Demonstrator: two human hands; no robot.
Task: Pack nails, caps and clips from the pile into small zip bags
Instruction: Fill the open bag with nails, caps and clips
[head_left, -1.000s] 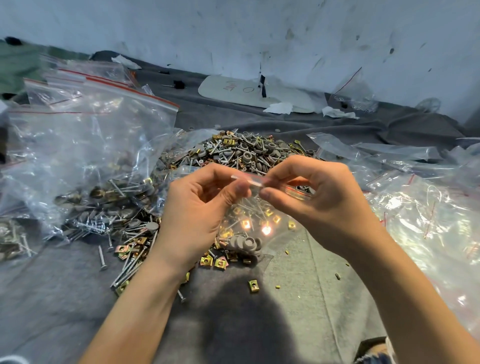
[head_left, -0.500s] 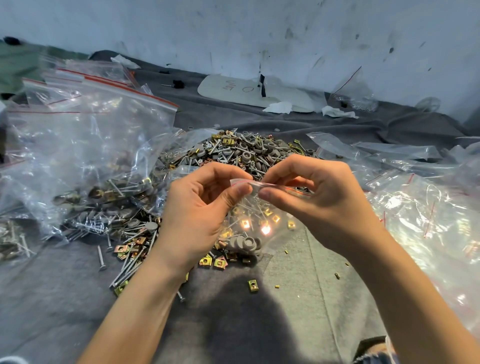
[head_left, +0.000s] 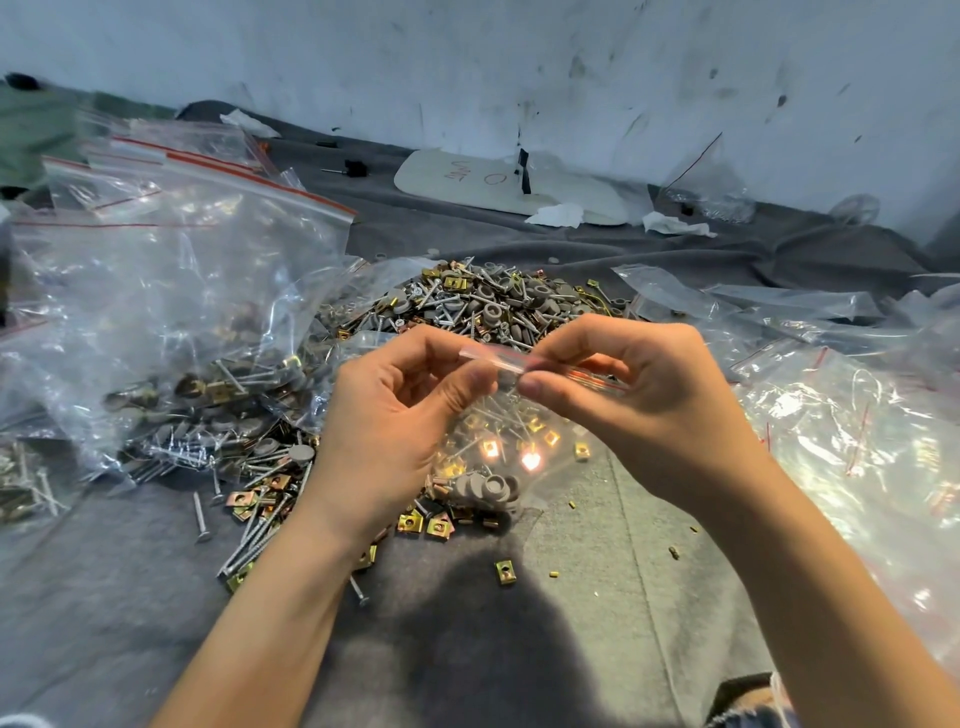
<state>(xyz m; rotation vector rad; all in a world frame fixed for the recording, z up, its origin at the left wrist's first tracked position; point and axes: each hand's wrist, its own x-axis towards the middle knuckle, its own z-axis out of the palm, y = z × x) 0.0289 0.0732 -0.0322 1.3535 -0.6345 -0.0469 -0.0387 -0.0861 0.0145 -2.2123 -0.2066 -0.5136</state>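
Here, both bare hands are pinching the red-striped zip strip (head_left: 524, 361) along the top of a small clear plastic bag (head_left: 498, 457), which is hanging between them just above the grey cloth-covered work surface (head_left: 597, 597). The left hand (head_left: 395, 426) is closing thumb and forefinger on the strip's left end, the other fingers curling loosely. The right hand (head_left: 639, 410) is gripping the strip just beside it, thumb below and fingers above, so the two thumbs are sitting nearly tip to tip. Inside the bag, thin silver nails, grey round caps (head_left: 491, 488) and brass-coloured square clips (head_left: 535, 427) are gathering at the bottom. Beyond the hands, the mixed pile of nails, grey caps and gold clips (head_left: 483, 304) is lying on the cloth. More loose nails and clips (head_left: 260, 514) are spreading out to the left of the left wrist. To the left, a large clear zip bag with a red strip (head_left: 171, 291) is holding more of the same hardware. To the right, crumpled clear plastic bags (head_left: 841, 431) are lying heaped.
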